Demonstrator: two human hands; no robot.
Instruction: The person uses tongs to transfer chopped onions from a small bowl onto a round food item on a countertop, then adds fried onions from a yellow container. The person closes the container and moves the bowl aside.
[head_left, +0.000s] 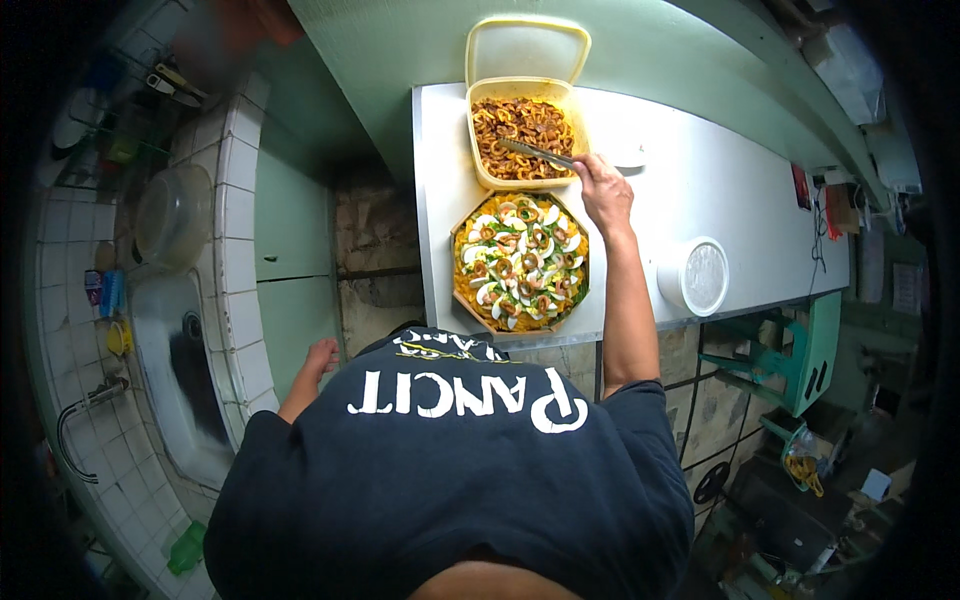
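My right hand (604, 192) grips metal tongs (545, 153), their tips down at the food inside an open yellow plastic container (526, 184). That food (515, 118) is glossy, brown-orange rings and curled pieces. Nearer to me lies an octagonal tray (467, 308) of orange-yellow noodles, topped with egg pieces (527, 262), chopped greens and several brown rings. My left hand (322, 357) hangs at my left side, away from the table. Its fingers are curled in, and nothing shows in them.
The container's lid (527, 50) leans up behind it against the green wall. A round white tub (694, 277) stands on the white table (745, 200), right of my forearm. To the left are a tiled counter and a sink (180, 375). A green plastic chair (790, 355) stands at right.
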